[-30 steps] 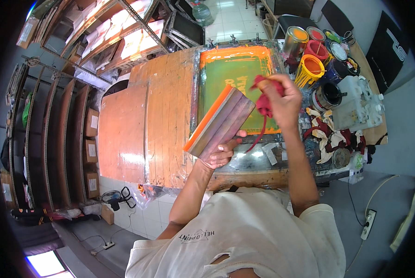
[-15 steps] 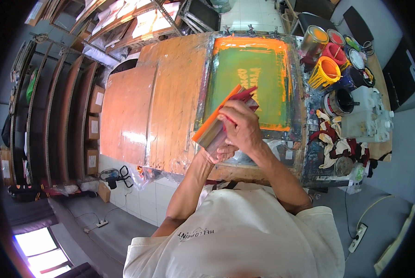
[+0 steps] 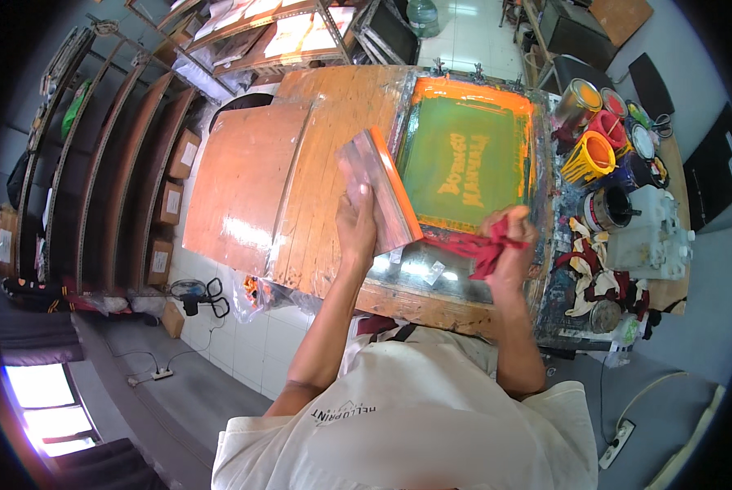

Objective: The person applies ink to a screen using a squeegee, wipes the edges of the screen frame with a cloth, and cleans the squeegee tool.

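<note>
Here, the person's left hand [image 3: 358,222] is closed around a wooden squeegee [image 3: 384,192] near the frame's centre; the right hand [image 3: 510,260] clenches a red cloth [image 3: 485,247], right of centre, beside the green screen [image 3: 464,155].

left hand [image 3: 356,224] grips a squeegee [image 3: 389,208]; right hand [image 3: 509,263] clutches a red rag [image 3: 483,248].

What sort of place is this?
Most likely a screen-printing workshop: there's a framed green screen smeared with orange around its edges, a drip-streaked yellow tub beside a red tub, and an orange-edged squeegee in the left hand.
</note>
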